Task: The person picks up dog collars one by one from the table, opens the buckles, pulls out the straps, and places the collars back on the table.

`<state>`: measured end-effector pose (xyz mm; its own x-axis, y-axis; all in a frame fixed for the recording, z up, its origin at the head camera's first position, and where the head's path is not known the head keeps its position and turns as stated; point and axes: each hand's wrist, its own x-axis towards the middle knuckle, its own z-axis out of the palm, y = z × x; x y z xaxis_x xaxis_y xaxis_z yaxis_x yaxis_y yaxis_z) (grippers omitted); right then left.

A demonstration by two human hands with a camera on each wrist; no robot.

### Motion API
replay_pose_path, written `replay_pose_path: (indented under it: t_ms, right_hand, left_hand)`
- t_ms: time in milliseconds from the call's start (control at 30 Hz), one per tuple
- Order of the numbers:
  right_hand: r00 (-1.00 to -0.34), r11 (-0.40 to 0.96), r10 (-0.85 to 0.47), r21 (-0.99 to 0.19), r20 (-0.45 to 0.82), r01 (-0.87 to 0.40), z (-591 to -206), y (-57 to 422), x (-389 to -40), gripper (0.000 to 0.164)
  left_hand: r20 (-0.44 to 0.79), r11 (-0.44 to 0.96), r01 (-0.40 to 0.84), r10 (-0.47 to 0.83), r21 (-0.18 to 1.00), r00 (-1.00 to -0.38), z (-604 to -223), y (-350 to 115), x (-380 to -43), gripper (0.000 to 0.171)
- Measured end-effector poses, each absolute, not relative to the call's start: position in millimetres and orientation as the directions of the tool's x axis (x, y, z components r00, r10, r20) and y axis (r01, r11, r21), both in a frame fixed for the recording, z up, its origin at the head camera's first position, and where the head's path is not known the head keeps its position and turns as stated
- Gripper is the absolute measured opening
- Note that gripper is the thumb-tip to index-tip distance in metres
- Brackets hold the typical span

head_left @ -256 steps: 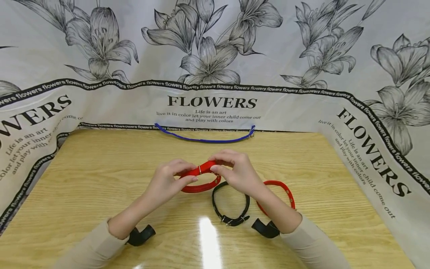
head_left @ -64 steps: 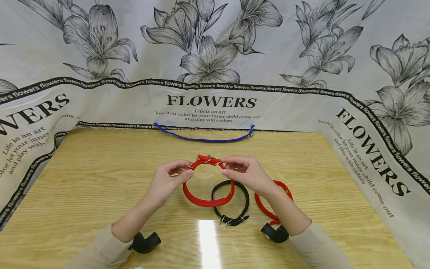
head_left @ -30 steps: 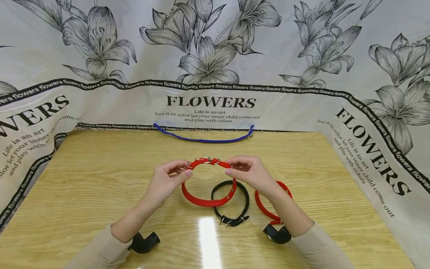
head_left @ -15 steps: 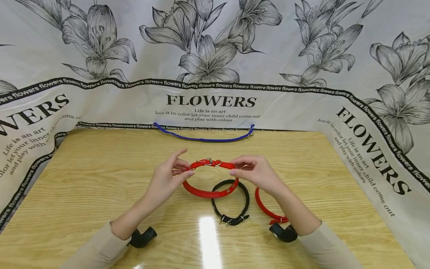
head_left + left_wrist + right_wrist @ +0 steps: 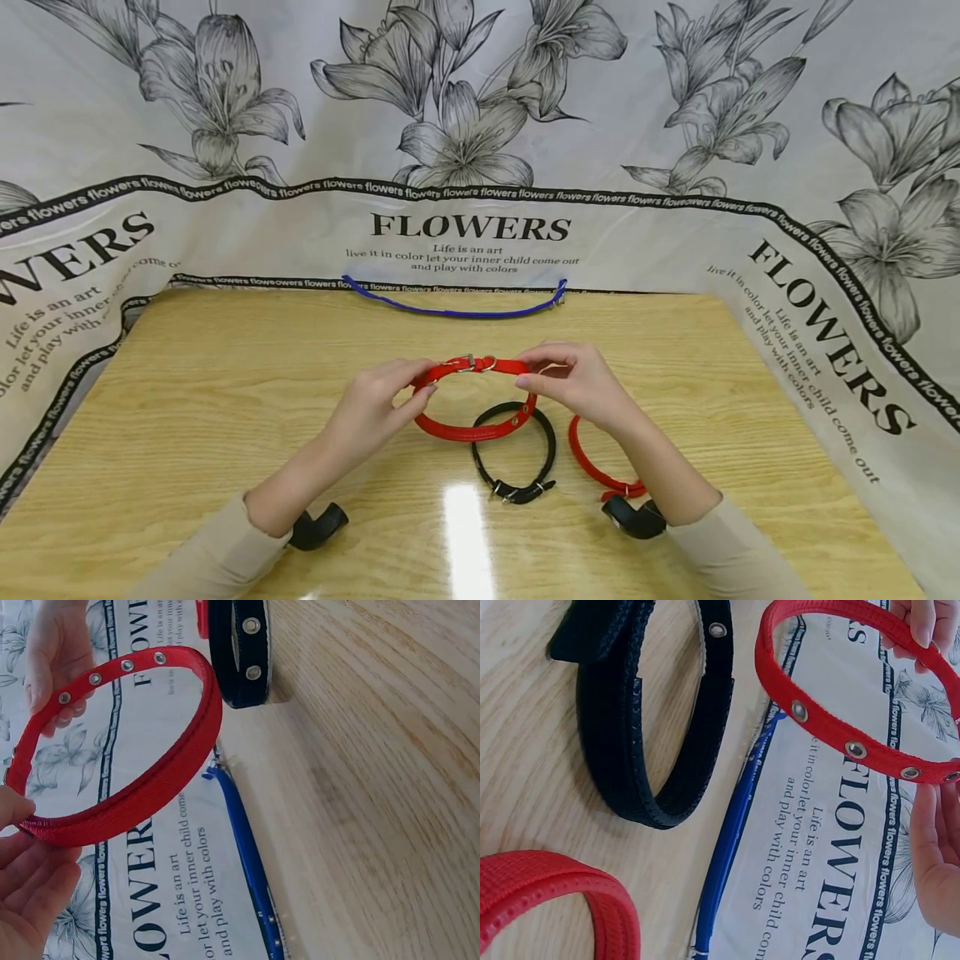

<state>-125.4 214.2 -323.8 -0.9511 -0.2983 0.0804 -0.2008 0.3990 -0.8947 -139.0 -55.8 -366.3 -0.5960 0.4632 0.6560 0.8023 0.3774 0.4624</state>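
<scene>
Both hands hold up a red collar (image 5: 480, 433), fastened into a loop, above the middle of the table. My left hand (image 5: 367, 408) pinches its left side between thumb and fingers. At the right side, my right hand (image 5: 576, 385) pinches the strap the same way. Between the hands, along the loop's far side, sit the metal buckle (image 5: 470, 363) and a D-ring (image 5: 490, 363). Metal eyelets (image 5: 127, 666) line part of the strap in the left wrist view. Just below the loop, a buckled black collar (image 5: 553, 450) lies on the table, partly overlapped by the red one.
Another red collar (image 5: 592, 467) lies to the right, partly behind the right forearm. A blue collar (image 5: 465, 314) stretches along the table's back edge (image 5: 637, 294), by the flower-printed cloth (image 5: 637, 242). Dark wrist-camera mounts (image 5: 321, 527) show under both wrists.
Earlier the strap end stuck up at the buckle; now it lies flat through it. The right hand has slid slightly rightward. The left index finger, raised half a second ago, is back on the collar.
</scene>
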Motion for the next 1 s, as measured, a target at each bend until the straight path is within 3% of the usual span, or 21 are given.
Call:
replay_pose_path:
  t_ms: [233, 333, 433, 533, 667, 833, 1000]
  right_hand:
    - [-0.968, 0.439, -0.248, -0.886, 0.043, -0.152, -323.3, 210.8, -126.2, 0.027]
    - [-0.981, 0.426, -0.192, -0.9, 0.007, -0.09, -323.3, 214.4, -128.4, 0.032]
    - [-0.993, 0.322, -0.116, -0.946, -0.004, -0.034, -324.2, 226.8, -132.1, 0.034]
    - [-0.997, 0.142, -0.07, -0.989, 0.024, -0.034, -325.2, 240.5, -135.1, 0.02]
    - [-0.997, -0.037, -0.049, -0.998, 0.056, -0.054, -326.0, 248.9, -138.6, 0.016]
    - [-0.998, -0.075, 0.008, -0.995, 0.06, -0.06, -325.0, 251.8, -143.4, 0.014]
    - [-0.993, -0.097, 0.11, -0.993, 0.048, -0.059, -323.1, 255.5, -150.9, 0.01]
  left_hand:
    - [0.69, 0.427, 0.796, 0.414, 0.429, -0.594, -365.1, -54.9, -139.3, 0.017]
    - [0.703, 0.488, 0.76, 0.348, 0.43, -0.621, -367.1, -59.0, -141.3, 0.016]
    - [0.683, 0.493, 0.693, 0.241, 0.526, -0.689, -368.4, -65.7, -145.7, 0.017]
    - [0.641, 0.427, 0.636, 0.156, 0.643, -0.752, -367.3, -71.2, -150.9, 0.019]
    - [0.622, 0.392, 0.608, 0.108, 0.69, -0.775, -366.9, -73.6, -155.6, 0.019]
    - [0.584, 0.401, 0.543, 0.025, 0.738, -0.812, -367.8, -72.7, -159.3, 0.021]
    - [0.438, 0.322, 0.397, -0.063, 0.859, -0.897, -365.0, -73.2, -170.3, 0.029]
